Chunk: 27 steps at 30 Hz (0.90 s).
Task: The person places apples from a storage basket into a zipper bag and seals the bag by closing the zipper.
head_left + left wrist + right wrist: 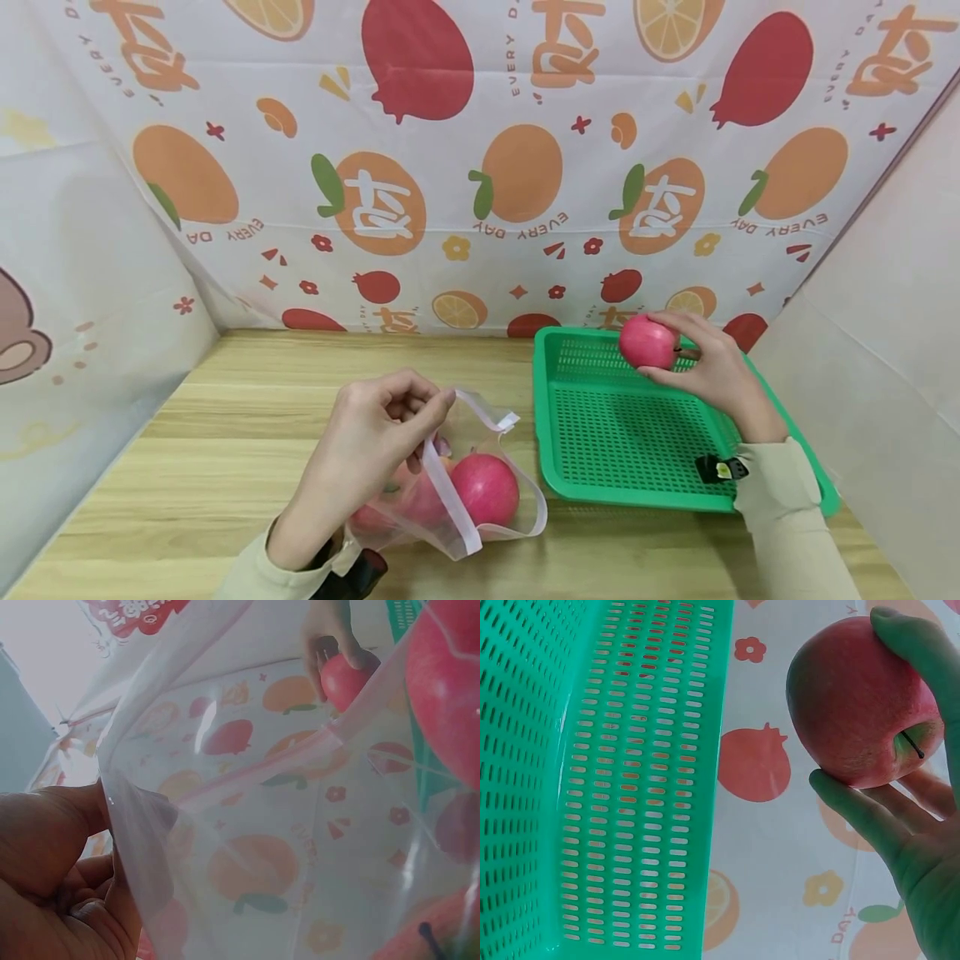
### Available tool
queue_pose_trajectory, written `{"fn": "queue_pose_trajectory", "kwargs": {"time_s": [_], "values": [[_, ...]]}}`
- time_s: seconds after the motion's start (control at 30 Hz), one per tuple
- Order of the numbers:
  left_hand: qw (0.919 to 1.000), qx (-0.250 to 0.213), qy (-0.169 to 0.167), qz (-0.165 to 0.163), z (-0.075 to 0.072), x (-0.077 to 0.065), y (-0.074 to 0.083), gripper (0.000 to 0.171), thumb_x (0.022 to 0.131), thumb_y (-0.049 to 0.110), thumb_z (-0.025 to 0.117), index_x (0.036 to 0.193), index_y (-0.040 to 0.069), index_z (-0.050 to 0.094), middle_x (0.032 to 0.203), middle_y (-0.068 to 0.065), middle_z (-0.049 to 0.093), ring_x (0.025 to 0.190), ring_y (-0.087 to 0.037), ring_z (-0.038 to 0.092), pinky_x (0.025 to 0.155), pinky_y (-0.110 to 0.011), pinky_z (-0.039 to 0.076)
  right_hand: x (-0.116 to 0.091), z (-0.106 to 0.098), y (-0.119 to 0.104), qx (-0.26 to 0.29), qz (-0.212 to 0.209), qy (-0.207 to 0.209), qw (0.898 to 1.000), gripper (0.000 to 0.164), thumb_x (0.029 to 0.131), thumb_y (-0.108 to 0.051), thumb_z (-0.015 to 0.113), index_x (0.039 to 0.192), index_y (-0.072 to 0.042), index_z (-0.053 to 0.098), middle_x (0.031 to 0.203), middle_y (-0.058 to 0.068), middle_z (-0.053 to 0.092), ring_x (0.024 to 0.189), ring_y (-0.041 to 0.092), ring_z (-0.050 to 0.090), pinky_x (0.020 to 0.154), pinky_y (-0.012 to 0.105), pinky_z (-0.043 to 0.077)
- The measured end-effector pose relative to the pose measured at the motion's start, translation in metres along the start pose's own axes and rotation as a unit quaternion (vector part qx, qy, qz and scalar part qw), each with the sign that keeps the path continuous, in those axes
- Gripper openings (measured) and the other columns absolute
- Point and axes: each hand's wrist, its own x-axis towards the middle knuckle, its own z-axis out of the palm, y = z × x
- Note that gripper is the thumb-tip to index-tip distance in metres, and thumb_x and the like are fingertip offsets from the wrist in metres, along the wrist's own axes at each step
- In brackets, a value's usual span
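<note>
My right hand (pixel 708 367) grips a red apple (pixel 648 342) above the far part of a green plastic basket (pixel 547 417). In the right wrist view the apple (pixel 862 705) shows its stem, with thumb and fingertips around its sides. My left hand (pixel 382 433) pinches the pale edge of a clear plastic bag (pixel 450 492) lying on the table. Inside the bag are several fruits, among them a red apple (pixel 485 490). The bag's mouth gapes toward the basket. In the left wrist view the clear film (pixel 142 847) sits between thumb and fingers.
The basket stands on the right of the wooden table (pixel 247 417), its perforated floor bare. Behind rises a fruit-printed cloth (pixel 450 183). White side panels (pixel 892 333) close in on both sides. Each wrist wears a black strap (pixel 720 469).
</note>
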Motion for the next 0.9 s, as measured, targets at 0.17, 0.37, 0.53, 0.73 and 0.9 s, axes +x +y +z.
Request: {"fn": "queue_pose_trajectory", "kwargs": {"time_s": [0.17, 0.37, 0.53, 0.73, 0.9], "values": [[1.0, -0.001, 0.001, -0.002, 0.0, 0.0, 0.001, 0.013, 0.095, 0.013, 0.073, 0.086, 0.005, 0.07, 0.063, 0.001, 0.069, 0.046, -0.014, 0.061, 0.042, -0.028, 0.052, 0.001, -0.002, -0.002, 0.004, -0.011, 0.013, 1.0, 0.082, 0.064, -0.007, 0.097, 0.138, -0.015, 0.063, 0.135, 0.012, 0.06, 0.115, 0.025, 0.059, 0.075, 0.016, 0.057], [1.0, 0.003, 0.002, -0.002, 0.0, 0.0, 0.002, 0.013, 0.095, 0.014, 0.073, 0.086, 0.005, 0.071, 0.064, 0.001, 0.069, 0.046, -0.014, 0.061, 0.043, -0.028, 0.053, 0.003, -0.003, -0.006, 0.015, -0.037, 0.045, 0.998, 0.085, 0.059, -0.001, 0.098, 0.136, -0.011, 0.064, 0.135, 0.012, 0.06, 0.121, 0.004, 0.052, 0.08, 0.005, 0.049], [1.0, 0.003, 0.001, -0.003, 0.0, 0.001, 0.002, 0.013, 0.095, 0.014, 0.073, 0.086, 0.005, 0.07, 0.064, 0.001, 0.069, 0.047, -0.014, 0.061, 0.043, -0.028, 0.053, 0.005, -0.002, -0.008, 0.028, -0.073, 0.075, 0.994, 0.087, 0.054, 0.002, 0.099, 0.133, -0.007, 0.065, 0.134, 0.014, 0.062, 0.126, 0.0, 0.051, 0.084, 0.006, 0.049], [1.0, 0.005, 0.001, -0.006, 0.0, 0.0, 0.002, 0.013, 0.095, 0.014, 0.073, 0.086, 0.005, 0.07, 0.064, 0.001, 0.069, 0.046, -0.014, 0.061, 0.043, -0.03, 0.054, 0.006, 0.0, -0.01, 0.056, -0.123, 0.131, 0.982, 0.073, 0.074, -0.044, 0.09, 0.128, 0.001, 0.067, 0.131, 0.022, 0.063, 0.127, 0.009, 0.055, 0.09, 0.007, 0.047], [0.9999, 0.005, 0.003, -0.008, 0.001, -0.001, 0.002, 0.013, 0.095, 0.014, 0.073, 0.086, 0.005, 0.07, 0.064, 0.001, 0.069, 0.046, -0.014, 0.06, 0.043, -0.031, 0.054, 0.008, -0.003, -0.024, 0.073, -0.143, 0.174, 0.972, 0.079, 0.08, -0.058, 0.08, 0.121, 0.009, 0.067, 0.124, 0.032, 0.062, 0.125, 0.01, 0.056, 0.093, 0.007, 0.047]]}}
